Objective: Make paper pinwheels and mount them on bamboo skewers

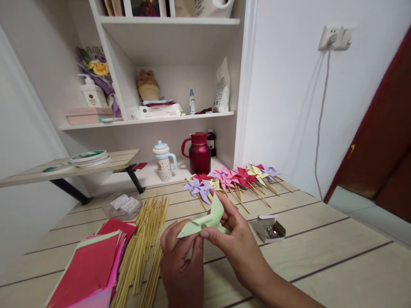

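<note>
— Over the wooden table (321, 256), what are the hands doing?

— Both are holding up a pale green paper pinwheel (205, 221), just above the boards and in front of the person. The left hand (181, 261) is sitting under it, fingers curled up against its lower edge; the right hand (237, 244) is coming in from the right side, thumb and fingertips pinching the folded centre. So both are closed on the paper, and the right is gripping nearer the middle.

— Which way is it lying?

— Its long axis is running from lower left up to the right, one pointed blade sticking out left past the left hand, another rising toward the back.

— And around it?

— Left of the hands, a stack of red and pink paper sheets (93, 265) is lying beside a bundle of thin wooden sticks (146, 239). Farther back, a row of finished pinwheels (231, 177) is resting on sticks. Just right of the right hand, a small open box of pins (269, 229) is sitting apart.
</note>
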### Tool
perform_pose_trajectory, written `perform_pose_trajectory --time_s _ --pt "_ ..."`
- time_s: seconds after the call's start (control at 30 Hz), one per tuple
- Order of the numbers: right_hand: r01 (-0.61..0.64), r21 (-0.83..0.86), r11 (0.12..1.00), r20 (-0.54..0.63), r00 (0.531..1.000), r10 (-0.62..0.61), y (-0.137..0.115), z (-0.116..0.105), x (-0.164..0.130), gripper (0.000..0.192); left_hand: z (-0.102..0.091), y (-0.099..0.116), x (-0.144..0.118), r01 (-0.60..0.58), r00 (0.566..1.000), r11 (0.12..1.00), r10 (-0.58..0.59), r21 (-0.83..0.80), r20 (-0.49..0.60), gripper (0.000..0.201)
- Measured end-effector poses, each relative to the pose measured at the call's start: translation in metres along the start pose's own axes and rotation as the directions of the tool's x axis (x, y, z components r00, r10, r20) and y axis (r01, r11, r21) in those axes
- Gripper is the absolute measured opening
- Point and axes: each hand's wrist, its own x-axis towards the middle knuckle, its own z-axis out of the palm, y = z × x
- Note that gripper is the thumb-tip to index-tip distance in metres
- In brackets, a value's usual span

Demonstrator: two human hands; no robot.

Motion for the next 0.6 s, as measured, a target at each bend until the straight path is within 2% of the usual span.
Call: perform_pose_trajectory --time_s 0.17,0.3,0.6 --pt "0.032 -0.052 0.998 0.018 0.999 -0.031 0.0003 -0.0024 0.0014 0.056 -0.0005 0.0024 0.0003 0.019 1.0 1.0 -0.019 -0.017 -0.018 0.009" --pt "-0.008 -0.061 0.998 0.039 0.999 0.011 0.0018 -0.0058 0.0017 0.045 -0.0001 0.0047 0.0012 0.085 0.996 0.995 -0.086 -0.051 -0.017 0.008" --pt "-0.09 0.055 0.994 0.07 0.994 0.086 0.0087 -0.0092 0.0051 0.043 0.0016 0.0017 -0.0012 0.311 0.948 0.943 -0.3 -0.121 0.102 0.014"
